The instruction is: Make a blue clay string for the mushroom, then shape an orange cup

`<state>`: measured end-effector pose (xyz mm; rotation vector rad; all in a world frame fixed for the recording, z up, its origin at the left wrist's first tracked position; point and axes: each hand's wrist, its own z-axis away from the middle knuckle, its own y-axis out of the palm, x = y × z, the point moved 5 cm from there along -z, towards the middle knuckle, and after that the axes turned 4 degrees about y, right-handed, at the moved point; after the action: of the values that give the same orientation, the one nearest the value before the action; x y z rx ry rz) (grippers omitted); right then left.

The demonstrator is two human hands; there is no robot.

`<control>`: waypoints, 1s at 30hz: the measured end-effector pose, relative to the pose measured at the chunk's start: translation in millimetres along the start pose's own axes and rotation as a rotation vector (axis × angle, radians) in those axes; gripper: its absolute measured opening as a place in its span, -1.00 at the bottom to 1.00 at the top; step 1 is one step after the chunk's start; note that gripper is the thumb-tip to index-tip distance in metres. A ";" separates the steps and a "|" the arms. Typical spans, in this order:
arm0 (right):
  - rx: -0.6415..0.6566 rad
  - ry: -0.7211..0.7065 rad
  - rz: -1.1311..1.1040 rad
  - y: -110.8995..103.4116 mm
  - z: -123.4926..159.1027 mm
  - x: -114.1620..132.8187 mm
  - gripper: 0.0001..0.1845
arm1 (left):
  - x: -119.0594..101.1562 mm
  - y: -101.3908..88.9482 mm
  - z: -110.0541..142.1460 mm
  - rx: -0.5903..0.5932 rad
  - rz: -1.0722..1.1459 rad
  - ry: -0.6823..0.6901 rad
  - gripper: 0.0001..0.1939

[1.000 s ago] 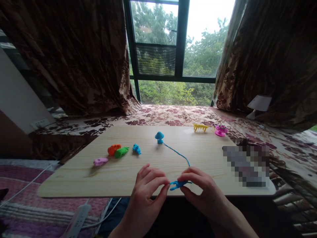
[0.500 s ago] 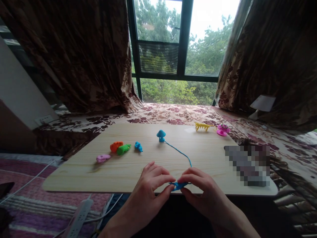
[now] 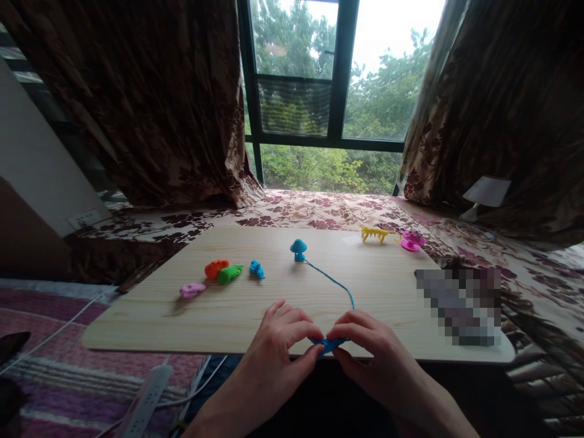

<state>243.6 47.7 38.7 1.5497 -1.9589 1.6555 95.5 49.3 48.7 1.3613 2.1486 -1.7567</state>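
Observation:
A small piece of blue modelling clay (image 3: 329, 346) is pinched between both hands over the front edge of the wooden table (image 3: 219, 328). My left hand (image 3: 283, 347) grips its left end with thumb and forefinger. On its right end, my right hand (image 3: 371, 344) closes in the same way; the fingers cover much of the shape. Beyond them stands a blue clay mushroom (image 3: 298, 248). A thin blue clay strand (image 3: 333, 280) curves from its base down to my right fingers, where its end is hidden.
Pink (image 3: 192, 291), orange (image 3: 215, 269) and green clay lumps (image 3: 229, 274) lie at left, with a blue clay lump (image 3: 257, 269) nearby. A yellow many-legged clay figure (image 3: 375, 234) and a magenta clay piece (image 3: 413, 240) sit far right. A blurred-out object (image 3: 458, 307) lies at the right.
My left fingertips have moved right, closer to my right hand, and now cover the forked left end of the blue clay. The view has shifted slightly; the table objects stay put.

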 end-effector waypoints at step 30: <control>-0.055 -0.005 -0.014 -8.8 0.7 -1.8 -0.74 | 6.2 2.2 14.2 -0.131 0.118 -0.173 -0.80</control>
<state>251.4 49.5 42.9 1.5459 -1.9746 1.5798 86.5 41.3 38.7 1.2289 2.0102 -1.5975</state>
